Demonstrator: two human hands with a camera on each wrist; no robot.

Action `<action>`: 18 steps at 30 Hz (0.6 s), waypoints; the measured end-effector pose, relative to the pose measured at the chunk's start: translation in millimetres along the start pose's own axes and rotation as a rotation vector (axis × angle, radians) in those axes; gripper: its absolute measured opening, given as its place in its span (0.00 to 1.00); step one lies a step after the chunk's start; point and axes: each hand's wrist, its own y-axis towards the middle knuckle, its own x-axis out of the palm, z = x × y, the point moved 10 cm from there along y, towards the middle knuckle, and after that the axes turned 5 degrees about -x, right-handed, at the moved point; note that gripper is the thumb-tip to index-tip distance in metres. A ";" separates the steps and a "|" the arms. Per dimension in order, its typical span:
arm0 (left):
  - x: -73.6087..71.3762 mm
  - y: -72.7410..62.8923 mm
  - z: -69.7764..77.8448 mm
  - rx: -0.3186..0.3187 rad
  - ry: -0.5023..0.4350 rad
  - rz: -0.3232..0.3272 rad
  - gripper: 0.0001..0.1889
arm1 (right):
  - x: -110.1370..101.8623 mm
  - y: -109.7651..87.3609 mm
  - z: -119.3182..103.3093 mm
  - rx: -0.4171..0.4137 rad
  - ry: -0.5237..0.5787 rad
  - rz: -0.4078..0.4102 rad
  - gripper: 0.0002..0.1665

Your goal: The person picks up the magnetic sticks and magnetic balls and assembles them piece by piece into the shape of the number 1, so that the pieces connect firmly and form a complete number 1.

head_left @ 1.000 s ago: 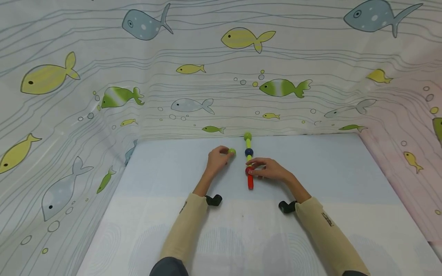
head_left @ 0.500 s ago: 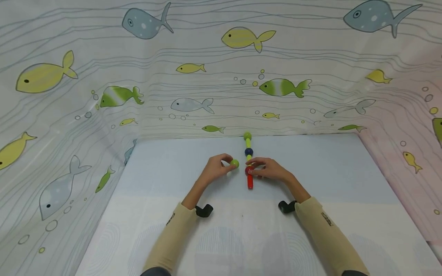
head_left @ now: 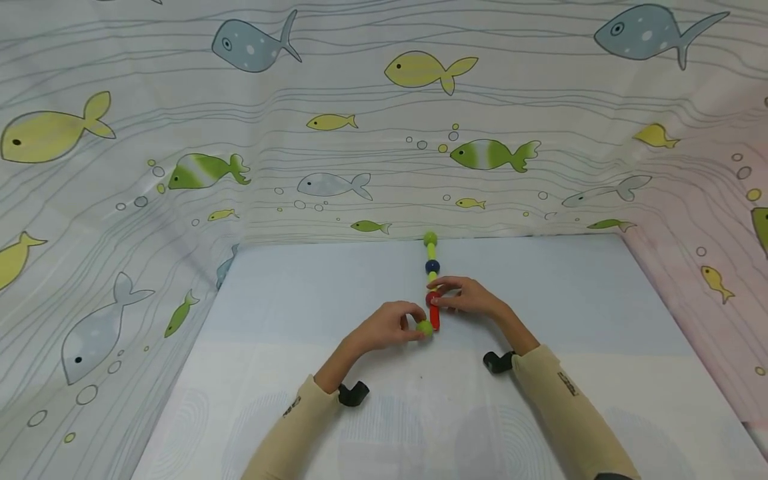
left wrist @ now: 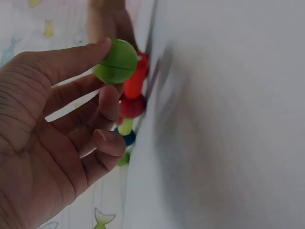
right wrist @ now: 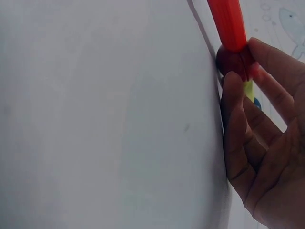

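Between thumb and fingers, my left hand [head_left: 393, 325] pinches a light green ball [left wrist: 116, 62] with a seam round it. The ball is right at the near end of a red rod [head_left: 435, 318]. That rod sticks out of a dark red ball [right wrist: 233, 63], which my right hand [head_left: 468, 295] grips at its sides. Beyond it the toy chain runs away in line: a short yellow-green rod [left wrist: 126, 126], a dark blue ball [head_left: 433, 267], a longer yellow-green rod [head_left: 431, 251] and a green ball [head_left: 430, 239] at the far end.
The chain lies on a pale table [head_left: 288, 287]. A fish-patterned sheet [head_left: 336, 153] rises behind the far edge and along both sides. Black wrist cameras [head_left: 354, 394] stick out from the beige sleeves [head_left: 570, 407].
My left hand has carried the green ball toward me and to the right, from beside the blue ball to the red rod's near end. The right hand stays at the red ball.
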 end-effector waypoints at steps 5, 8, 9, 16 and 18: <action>13.8 -1.9 3.6 0.045 0.128 -0.008 0.15 | 0.2 1.6 -2.5 0.003 -0.004 0.003 0.24; 17.0 -1.5 2.4 0.053 0.219 0.017 0.15 | 0.4 3.4 -3.6 0.009 -0.004 0.004 0.24; 17.2 -1.7 2.6 0.056 0.245 0.029 0.15 | 0.5 4.0 -3.5 0.013 -0.004 0.004 0.24; 21.6 -3.3 7.6 0.082 0.396 0.080 0.13 | 1.8 7.8 -1.7 0.043 -0.013 0.005 0.24; 22.5 -3.1 9.1 0.094 0.444 0.098 0.13 | 1.3 8.7 -2.0 0.048 -0.016 0.009 0.24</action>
